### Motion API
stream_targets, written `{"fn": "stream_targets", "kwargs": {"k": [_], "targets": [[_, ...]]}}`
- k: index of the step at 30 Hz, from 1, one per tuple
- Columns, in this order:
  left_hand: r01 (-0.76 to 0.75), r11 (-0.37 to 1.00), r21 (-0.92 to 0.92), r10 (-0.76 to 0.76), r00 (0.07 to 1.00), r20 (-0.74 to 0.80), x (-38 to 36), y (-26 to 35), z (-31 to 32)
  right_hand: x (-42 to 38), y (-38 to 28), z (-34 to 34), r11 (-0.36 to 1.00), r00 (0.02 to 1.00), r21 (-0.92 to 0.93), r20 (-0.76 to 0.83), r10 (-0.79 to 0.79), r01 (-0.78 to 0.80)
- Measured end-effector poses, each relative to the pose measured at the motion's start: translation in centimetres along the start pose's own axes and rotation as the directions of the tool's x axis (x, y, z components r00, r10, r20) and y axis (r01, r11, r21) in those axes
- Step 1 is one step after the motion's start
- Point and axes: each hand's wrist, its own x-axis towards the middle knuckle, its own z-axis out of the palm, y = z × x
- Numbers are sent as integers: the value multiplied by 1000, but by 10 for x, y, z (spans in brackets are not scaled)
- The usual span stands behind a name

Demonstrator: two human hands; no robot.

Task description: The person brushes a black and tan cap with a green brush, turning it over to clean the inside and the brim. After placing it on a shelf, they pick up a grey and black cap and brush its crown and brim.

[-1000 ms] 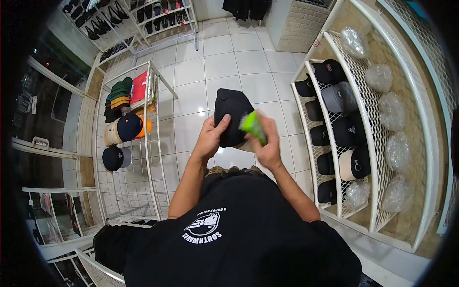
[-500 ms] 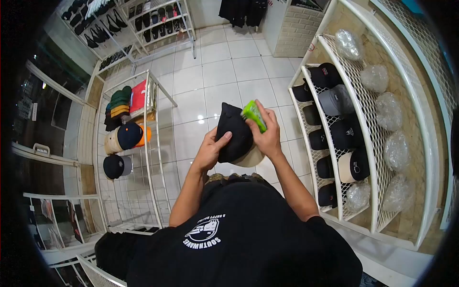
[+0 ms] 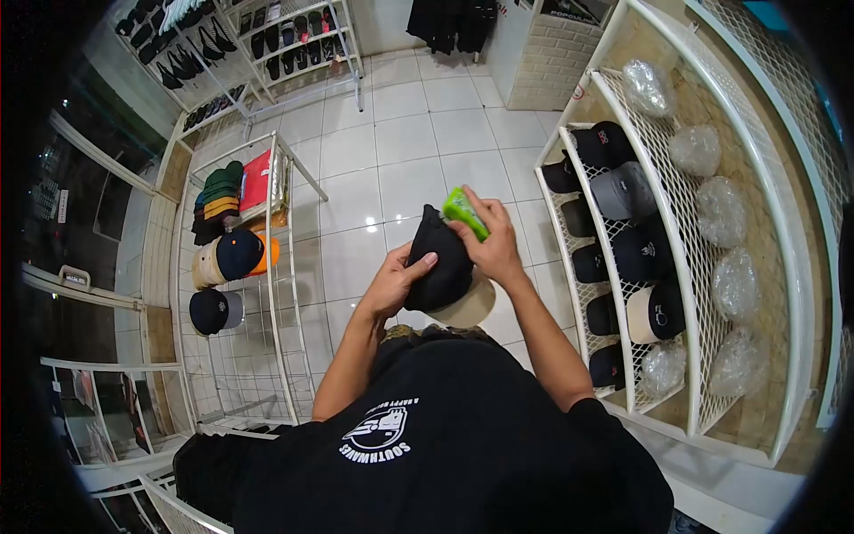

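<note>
A black cap (image 3: 441, 268) with a beige brim (image 3: 469, 304) is held in front of my body, its brim toward me and to the right. My left hand (image 3: 398, 279) grips the cap's left side, thumb pressed on the black crown and fingers hidden behind it. In my right hand (image 3: 495, 242) is a bright green brush (image 3: 466, 212), shut between thumb and fingers. The brush lies against the upper right of the crown, its bristle side turned toward the fabric.
To the right stands a white mesh shelf (image 3: 685, 294) with caps and clear plastic-wrapped bundles (image 3: 721, 210). A white rack (image 3: 283, 294) on the left carries caps (image 3: 210, 312) and folded beanies (image 3: 221, 189). White floor tiles (image 3: 407, 133) stretch ahead toward a display rack (image 3: 298, 40).
The cap has tilted and shifted slightly down and right. My right hand has turned with the brush, which now lies flatter over the top of the crown.
</note>
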Motion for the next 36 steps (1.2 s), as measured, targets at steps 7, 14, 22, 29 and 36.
{"fn": "stream_targets", "kwargs": {"k": [7, 14, 22, 29, 36], "targets": [[-20, 999, -28, 21, 999, 44, -3, -1, 0, -1, -4, -4, 996, 996, -60, 57, -70, 73], [5, 999, 37, -9, 994, 106, -8, -6, -8, -9, -23, -6, 987, 986, 30, 58, -158, 156], [-10, 999, 46, 5, 994, 110, -19, -10, -5, -8, -19, -13, 953, 991, 303, 117, -67, 28], [-62, 997, 41, 57, 992, 112, -21, 0, 6, 1, -9, -20, 924, 998, 381, 64, 8, -31], [-38, 999, 35, 35, 996, 86, -26, -1, 6, 5, 13, -21, 994, 987, 51, 139, 84, -92]]}}
